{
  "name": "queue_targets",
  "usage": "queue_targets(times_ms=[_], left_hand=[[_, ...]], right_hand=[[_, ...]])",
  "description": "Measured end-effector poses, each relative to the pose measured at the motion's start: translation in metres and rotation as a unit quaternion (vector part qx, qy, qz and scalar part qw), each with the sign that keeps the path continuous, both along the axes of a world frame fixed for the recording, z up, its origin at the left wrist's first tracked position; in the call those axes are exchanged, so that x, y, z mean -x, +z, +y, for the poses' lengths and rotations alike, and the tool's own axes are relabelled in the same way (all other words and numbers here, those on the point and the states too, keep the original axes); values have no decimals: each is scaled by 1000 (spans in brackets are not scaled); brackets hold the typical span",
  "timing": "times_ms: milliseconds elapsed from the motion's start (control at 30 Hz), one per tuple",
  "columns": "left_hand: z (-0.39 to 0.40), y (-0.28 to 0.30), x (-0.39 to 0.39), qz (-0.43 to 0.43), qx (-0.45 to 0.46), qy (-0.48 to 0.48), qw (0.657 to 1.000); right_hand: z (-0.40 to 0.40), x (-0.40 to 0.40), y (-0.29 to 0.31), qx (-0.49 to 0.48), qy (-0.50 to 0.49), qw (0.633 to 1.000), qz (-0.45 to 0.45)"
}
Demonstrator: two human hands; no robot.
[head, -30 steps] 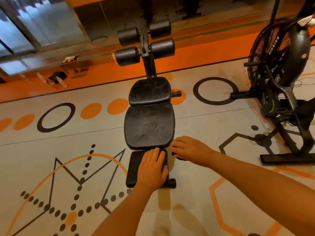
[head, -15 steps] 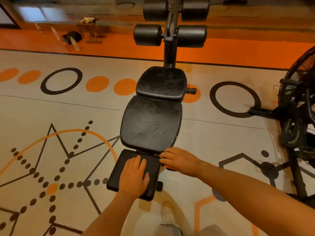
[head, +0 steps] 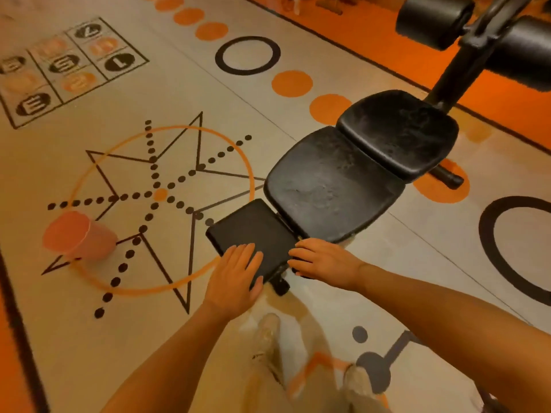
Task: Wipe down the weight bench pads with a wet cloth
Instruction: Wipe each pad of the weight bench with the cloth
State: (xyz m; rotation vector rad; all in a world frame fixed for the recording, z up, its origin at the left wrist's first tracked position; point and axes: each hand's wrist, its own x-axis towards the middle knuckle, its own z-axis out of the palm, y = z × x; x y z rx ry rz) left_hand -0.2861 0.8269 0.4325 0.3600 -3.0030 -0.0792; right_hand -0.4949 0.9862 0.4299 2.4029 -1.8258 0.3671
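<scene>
A: Bench pads first. Where do they sit?

B: On the patterned gym floor, running from the near centre away to the far right. The big back pad lies in the middle, the seat pad beyond it, and the small head pad nearest the person. The foam rollers stand at the far right end.

A: And the hands?

B: The left hand lies flat on the near corner of the head pad, fingers straight and close together. The right hand rests at the pad's right edge, beside the frame; its fingers curl downward, but I cannot tell whether they grip anything.

A: Any cloth?

B: None visible. An orange bucket stands on the floor to the left, well apart from the bench.

A: So how should this step go?

B: My judgement: no wiping has begun. The back pad looks dusty and mottled. Fetch a wrung cloth, steady the bench with one hand, and wipe in overlapping strokes from far to near, including edges and seams.
</scene>
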Motion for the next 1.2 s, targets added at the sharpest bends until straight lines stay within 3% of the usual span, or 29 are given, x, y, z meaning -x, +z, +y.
queue_targets(times_ms=[167, 333, 567, 700, 933, 1067, 1200], left_hand=[[37, -22, -14, -8, -26, 107, 994], [36, -76, -34, -7, -60, 174, 983], [16, -174, -46, 100, -105, 144, 979], [7, -221, -44, 158, -62, 89, 981], [-5, -263, -39, 262, 55, 51, 962], [4, -272, -37, 289, 105, 62, 949], [12, -275, -41, 285, 123, 82, 947]], right_hand=[[9, 1, -24, -11, 42, 999, -11], [-13, -11, -70, 19, 20, 998, -51], [-53, -43, -178, 117, 27, 984, -133], [-69, -76, -236, 205, 42, 958, -194], [-92, -87, -285, 394, 14, 913, -104], [-89, -49, -289, 418, 61, 906, 13], [-72, -7, -300, 396, -7, 918, -17]])
